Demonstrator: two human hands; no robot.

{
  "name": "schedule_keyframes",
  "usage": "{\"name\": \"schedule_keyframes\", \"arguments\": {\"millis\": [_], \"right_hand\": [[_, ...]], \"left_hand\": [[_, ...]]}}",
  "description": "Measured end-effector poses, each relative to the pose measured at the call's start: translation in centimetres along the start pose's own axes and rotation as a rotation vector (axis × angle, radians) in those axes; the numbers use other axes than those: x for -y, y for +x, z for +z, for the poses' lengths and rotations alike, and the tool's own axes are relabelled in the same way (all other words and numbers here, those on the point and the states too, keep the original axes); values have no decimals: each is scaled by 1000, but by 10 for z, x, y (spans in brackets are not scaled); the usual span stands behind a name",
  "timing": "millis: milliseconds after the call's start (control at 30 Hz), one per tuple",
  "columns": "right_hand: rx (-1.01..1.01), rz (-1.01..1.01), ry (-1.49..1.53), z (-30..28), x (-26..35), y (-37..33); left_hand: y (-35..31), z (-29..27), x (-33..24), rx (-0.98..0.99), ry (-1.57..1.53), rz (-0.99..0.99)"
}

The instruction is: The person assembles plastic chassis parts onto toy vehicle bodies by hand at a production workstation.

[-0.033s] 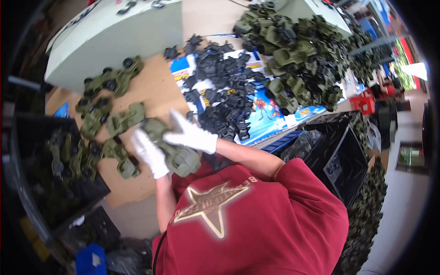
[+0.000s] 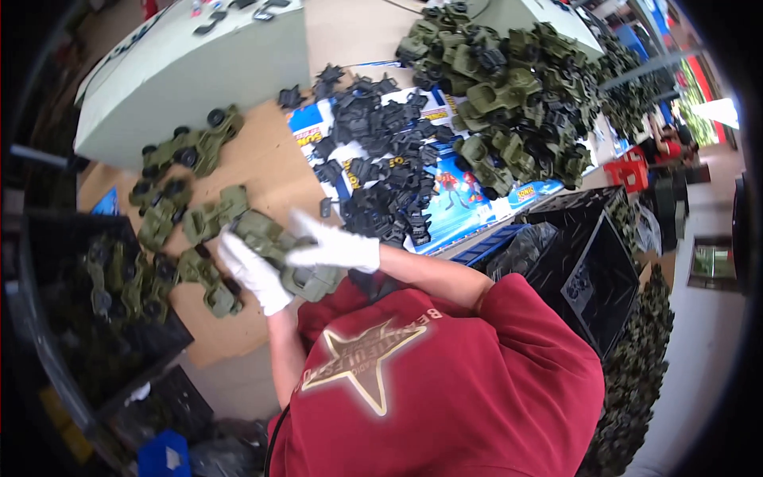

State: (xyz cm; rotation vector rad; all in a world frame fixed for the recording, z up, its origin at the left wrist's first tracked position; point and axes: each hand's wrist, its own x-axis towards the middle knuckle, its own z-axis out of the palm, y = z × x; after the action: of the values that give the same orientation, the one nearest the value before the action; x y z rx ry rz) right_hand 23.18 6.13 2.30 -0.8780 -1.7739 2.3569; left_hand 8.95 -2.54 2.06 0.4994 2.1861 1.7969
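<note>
Over the cardboard (image 2: 278,155), near its right edge, a green toy vehicle (image 2: 270,242) is sitting between my left hand (image 2: 256,272), whose grip I cannot tell, and my right hand (image 2: 335,246), which I am spreading.

Over right now, a red stool (image 2: 626,172) is seen beyond a black crate (image 2: 612,266); plastic film (image 2: 524,253) is bunched nearby; lower left, a blue container (image 2: 153,459) is glimpsed.
</note>
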Motion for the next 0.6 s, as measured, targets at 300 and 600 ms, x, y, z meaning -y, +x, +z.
{"name": "schedule_keyframes", "arguments": {"millis": [300, 600], "right_hand": [[-546, -139, 186, -121, -3, -47], [-951, -39, -461, -285, 57, -22]], "left_hand": [[39, -78, 51, -178, 575, 525], [73, -168, 97, -45, 891, -278]]}}
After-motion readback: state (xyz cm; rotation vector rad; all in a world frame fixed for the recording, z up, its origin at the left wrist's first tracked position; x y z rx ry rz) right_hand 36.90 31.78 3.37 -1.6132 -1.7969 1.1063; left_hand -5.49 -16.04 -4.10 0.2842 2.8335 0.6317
